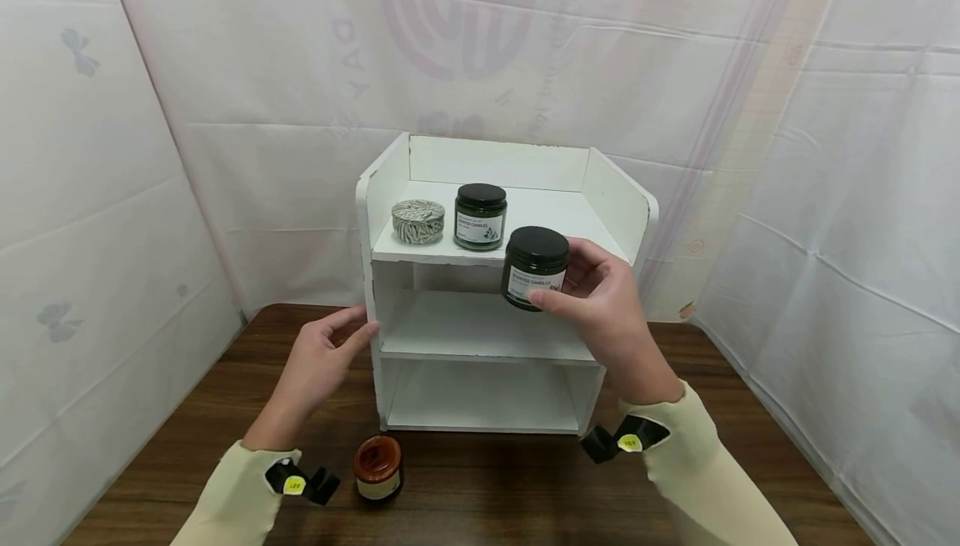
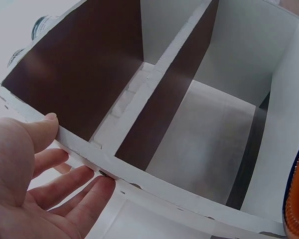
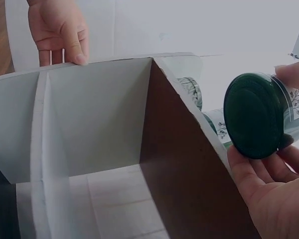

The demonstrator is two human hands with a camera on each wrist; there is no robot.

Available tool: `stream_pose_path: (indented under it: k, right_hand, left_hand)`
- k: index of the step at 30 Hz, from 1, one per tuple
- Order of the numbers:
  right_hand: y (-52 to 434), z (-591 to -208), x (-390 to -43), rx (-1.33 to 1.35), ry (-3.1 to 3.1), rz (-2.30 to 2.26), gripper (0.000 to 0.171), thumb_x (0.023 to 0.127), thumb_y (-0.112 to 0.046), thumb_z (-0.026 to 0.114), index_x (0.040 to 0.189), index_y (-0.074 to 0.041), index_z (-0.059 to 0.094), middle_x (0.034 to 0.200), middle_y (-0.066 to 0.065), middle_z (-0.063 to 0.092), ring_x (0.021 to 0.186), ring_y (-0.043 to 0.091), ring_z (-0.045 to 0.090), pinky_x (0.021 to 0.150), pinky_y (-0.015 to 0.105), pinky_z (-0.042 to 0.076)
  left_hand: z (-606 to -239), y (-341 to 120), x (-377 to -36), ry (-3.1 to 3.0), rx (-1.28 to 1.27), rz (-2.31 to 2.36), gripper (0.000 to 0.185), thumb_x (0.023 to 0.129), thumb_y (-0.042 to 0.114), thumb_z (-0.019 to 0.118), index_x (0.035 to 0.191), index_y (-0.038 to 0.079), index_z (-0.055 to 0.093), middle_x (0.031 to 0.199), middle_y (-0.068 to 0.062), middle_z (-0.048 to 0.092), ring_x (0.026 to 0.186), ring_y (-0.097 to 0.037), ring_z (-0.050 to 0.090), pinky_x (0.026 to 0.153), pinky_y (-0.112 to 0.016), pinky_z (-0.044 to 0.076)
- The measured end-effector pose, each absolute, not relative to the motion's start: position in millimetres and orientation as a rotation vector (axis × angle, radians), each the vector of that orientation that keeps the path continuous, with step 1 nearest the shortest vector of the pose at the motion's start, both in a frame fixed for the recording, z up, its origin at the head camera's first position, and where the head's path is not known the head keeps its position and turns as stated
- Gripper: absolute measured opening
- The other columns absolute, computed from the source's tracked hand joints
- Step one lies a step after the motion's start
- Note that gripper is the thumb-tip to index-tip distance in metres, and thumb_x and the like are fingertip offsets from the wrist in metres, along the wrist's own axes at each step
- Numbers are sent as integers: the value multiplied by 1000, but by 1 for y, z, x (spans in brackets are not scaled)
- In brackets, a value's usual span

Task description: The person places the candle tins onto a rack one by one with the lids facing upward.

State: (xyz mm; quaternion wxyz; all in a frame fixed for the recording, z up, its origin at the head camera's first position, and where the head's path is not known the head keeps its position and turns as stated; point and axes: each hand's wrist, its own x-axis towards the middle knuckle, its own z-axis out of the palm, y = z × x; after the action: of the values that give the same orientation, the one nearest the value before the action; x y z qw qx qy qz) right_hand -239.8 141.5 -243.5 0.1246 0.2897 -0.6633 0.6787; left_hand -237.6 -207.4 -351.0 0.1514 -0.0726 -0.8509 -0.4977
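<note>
A dark candle jar (image 1: 534, 267) was pinched by the right hand (image 1: 609, 313) at the shelf unit's (image 1: 480, 321) top front edge. The unit's left side was touched by the left hand (image 1: 318, 363), fingers (image 2: 65, 186) relaxed and spread.

amber jar (image 2: 298, 199): cut by frame edge | held jar (image 1: 534, 267) label: print too small to read | palm hides its side

Tin (image 1: 417, 221) left of jar (image 1: 480, 216)
</note>
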Motion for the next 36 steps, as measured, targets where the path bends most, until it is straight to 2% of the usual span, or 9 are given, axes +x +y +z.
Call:
stream_pose_path:
  k: [10, 18, 30, 36]
  right_hand:
    - [145, -227, -247, 848, -1929, 1929, 53, 76, 10, 80, 126, -3, 66, 109, 1, 73, 93, 14, 65, 80, 21, 57]
    - [147, -216, -257, 860, -1888, 1955, 50, 76, 14, 76, 121, -5, 66, 108, -2, 73, 94, 13, 68, 85, 22, 58]
    - [149, -200, -268, 860, -2007, 1773, 53, 77, 0, 86, 127, -4, 67, 109, 1, 76, 94, 15, 71, 81, 22, 58]
    - [150, -195, -274, 828, -2068, 1748, 54, 80, -5, 87, 129, -4, 66, 114, 4, 74, 99, 17, 70, 85, 22, 56]
  left_hand:
    - [-350, -207, -238, -2427, -237, -1466, 55, 102, 44, 63, 145, 11, 58, 142, -13, 63, 125, -29, 63, 89, -19, 53]
    - [-350, -207, -238, -2428, -237, -1457, 55, 102, 43, 63, 145, 10, 58, 142, -13, 64, 124, -29, 63, 88, -18, 52]
    - [-350, -207, -238, -2431, -216, -1440, 56, 101, 45, 63, 145, 10, 59, 141, -13, 64, 124, -29, 63, 85, -11, 48]
    - [-351, -207, -238, -2419, -226, -1438, 54, 102, 43, 63, 144, 9, 60, 139, -14, 65, 122, -29, 64, 84, -12, 49]
